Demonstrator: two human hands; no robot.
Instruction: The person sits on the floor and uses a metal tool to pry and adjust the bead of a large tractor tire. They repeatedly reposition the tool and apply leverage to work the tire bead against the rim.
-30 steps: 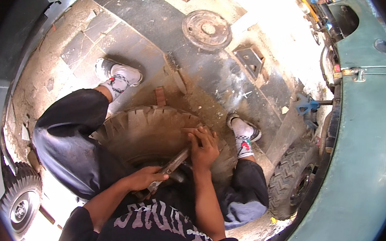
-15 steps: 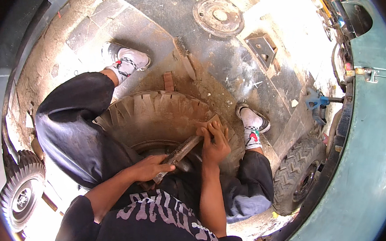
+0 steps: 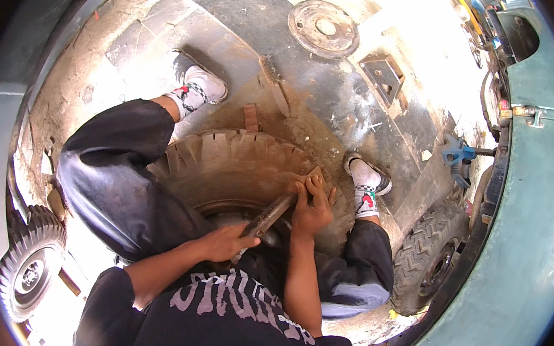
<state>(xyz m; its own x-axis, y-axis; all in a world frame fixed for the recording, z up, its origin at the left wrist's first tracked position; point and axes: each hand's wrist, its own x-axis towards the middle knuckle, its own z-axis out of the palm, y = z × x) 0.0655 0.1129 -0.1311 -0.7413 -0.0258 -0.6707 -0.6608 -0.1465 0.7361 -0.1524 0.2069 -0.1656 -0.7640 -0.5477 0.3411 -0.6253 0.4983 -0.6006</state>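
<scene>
Between my legs lies a large dusty tyre (image 3: 239,154), with a dark rim at its near side. Across it slants a long, narrow, worn bar (image 3: 272,214); whether it is wood or metal I cannot tell. My left hand (image 3: 224,242) is wrapped around the bar's near end, thumb along the top. At the far end, over the tyre's right side, my right hand (image 3: 313,210) has its fingers bent and closed on the bar. A small tan flat piece (image 3: 315,173) shows just beyond those fingertips; its link to the bar is unclear.
A brush (image 3: 275,85) and a reddish block (image 3: 251,117) lie beyond the tyre. Farther off are a round steel wheel disc (image 3: 324,28) and a metal bracket (image 3: 382,78). Mounted wheels flank me left (image 3: 29,277) and right (image 3: 430,256), beside a green vehicle body (image 3: 535,239).
The whole view has shifted slightly, so most things appear a little farther right. Both hands keep their hold on the bar. My left foot has shifted a little on the floor.
</scene>
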